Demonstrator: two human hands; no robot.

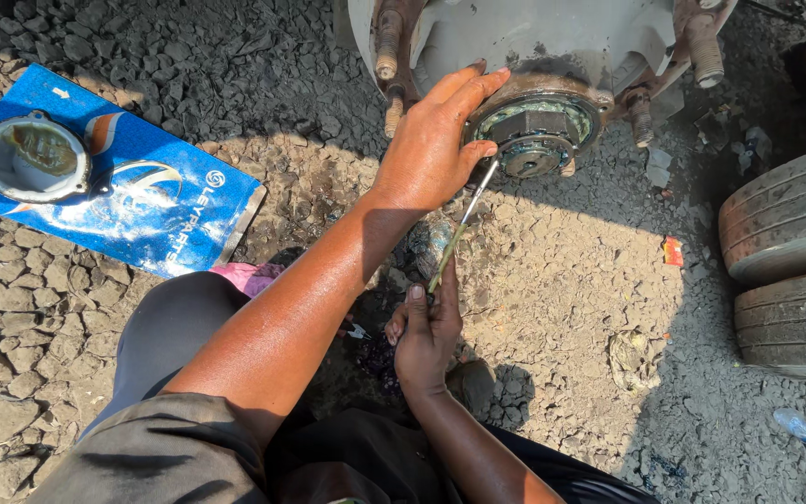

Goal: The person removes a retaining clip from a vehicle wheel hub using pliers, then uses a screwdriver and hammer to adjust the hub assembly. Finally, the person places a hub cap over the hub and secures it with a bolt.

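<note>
Upper left of frame: a round metal hub cap (pixel 32 157), greasy inside, lies on a blue printed sheet (pixel 156 210) over crushed stone. Upper centre, the left hand (pixel 436 140) rests open-fingered on the rusty wheel hub (pixel 538 126); the right hand (pixel 426 331) grips a slim screwdriver (pixel 459 229), tip at the hub.

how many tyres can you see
2, both at the right edge: one tyre above, the other tyre just below it. Both are cut off by the frame, so more may lie out of view.
</note>
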